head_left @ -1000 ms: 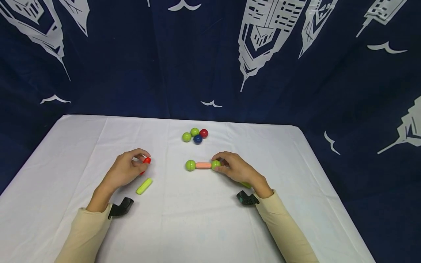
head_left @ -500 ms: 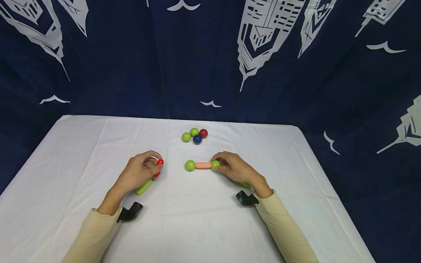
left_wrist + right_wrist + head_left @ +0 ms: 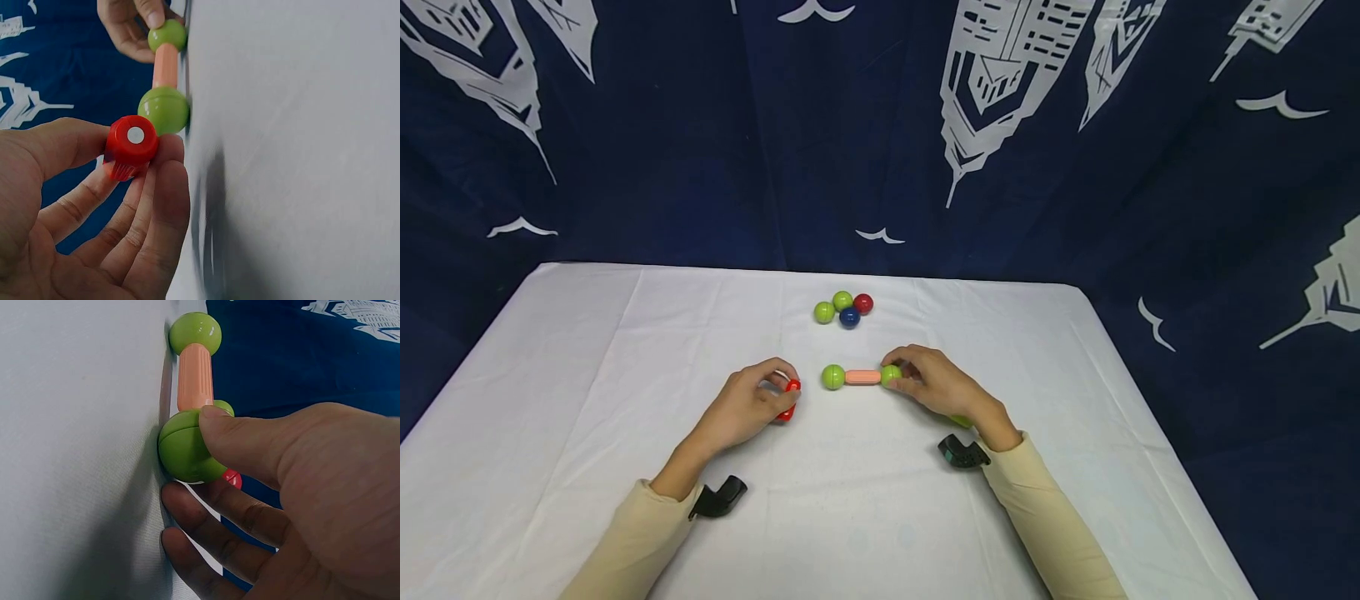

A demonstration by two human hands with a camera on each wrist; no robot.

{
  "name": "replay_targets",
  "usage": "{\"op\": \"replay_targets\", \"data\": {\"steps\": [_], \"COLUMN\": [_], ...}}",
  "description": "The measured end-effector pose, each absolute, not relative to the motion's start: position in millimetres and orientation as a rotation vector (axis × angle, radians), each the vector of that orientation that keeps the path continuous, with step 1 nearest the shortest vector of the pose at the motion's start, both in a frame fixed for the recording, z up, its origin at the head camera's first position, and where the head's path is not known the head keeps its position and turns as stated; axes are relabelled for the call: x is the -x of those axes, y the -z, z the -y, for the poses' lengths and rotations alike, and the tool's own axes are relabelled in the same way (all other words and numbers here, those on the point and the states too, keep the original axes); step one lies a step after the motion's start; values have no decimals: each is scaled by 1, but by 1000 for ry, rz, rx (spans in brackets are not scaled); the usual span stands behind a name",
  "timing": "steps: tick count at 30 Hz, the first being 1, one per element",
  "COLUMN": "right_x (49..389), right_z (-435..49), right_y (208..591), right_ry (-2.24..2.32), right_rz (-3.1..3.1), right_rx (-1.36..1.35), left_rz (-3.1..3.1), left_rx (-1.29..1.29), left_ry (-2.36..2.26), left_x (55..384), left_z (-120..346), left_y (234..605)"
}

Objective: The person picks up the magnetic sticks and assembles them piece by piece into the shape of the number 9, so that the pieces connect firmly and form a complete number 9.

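Observation:
In the head view my left hand [image 3: 739, 410] pinches a short red rod [image 3: 787, 406] between thumb and fingers, close over the white tabletop. The left wrist view shows the rod's end face with a pale round disc at its centre. To its right lies a salmon-pink ribbed rod [image 3: 862, 377] with a green ball [image 3: 832, 377] joined to its left end. My right hand [image 3: 938, 382] pinches the green ball [image 3: 187, 447] at the other end, thumb on top and fingers beneath. The red rod is apart from this dumbbell shape in the head view.
Farther back sit two loose green balls [image 3: 824, 312], a dark red ball [image 3: 863, 304] and a dark blue ball [image 3: 850, 317], grouped together. A yellow-green rod [image 3: 961, 422] is partly hidden under my right wrist. Behind the white-covered table [image 3: 625, 333] hangs a navy printed curtain [image 3: 700, 167].
My left hand has carried the red rod rightward and slightly toward me, nearing the dumbbell shape. The yellow-green rod on the left is now covered by that hand. My right hand stays put.

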State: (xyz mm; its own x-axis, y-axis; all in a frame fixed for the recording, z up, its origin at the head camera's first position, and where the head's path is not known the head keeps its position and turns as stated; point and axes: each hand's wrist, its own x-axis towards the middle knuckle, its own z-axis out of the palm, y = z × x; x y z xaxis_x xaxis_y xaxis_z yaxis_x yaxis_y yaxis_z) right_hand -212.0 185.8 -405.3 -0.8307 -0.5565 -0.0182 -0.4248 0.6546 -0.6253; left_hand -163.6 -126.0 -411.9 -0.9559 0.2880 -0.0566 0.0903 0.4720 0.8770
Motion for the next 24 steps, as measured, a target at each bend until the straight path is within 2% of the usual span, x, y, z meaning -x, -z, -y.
{"op": "replay_targets", "data": {"steps": [18,24], "right_x": [212,212], "right_z": [-186,-185], "right_y": [404,407], "right_ry": [906,901], "right_rz": [-2681,-2688], "right_rx": [802,789], "left_rz": [-2451,-2381], "left_rx": [-344,-249], "left_ry": [-1519,-1561], "left_x": [159,160], "left_z": [103,96], "left_y": [425,425]}}
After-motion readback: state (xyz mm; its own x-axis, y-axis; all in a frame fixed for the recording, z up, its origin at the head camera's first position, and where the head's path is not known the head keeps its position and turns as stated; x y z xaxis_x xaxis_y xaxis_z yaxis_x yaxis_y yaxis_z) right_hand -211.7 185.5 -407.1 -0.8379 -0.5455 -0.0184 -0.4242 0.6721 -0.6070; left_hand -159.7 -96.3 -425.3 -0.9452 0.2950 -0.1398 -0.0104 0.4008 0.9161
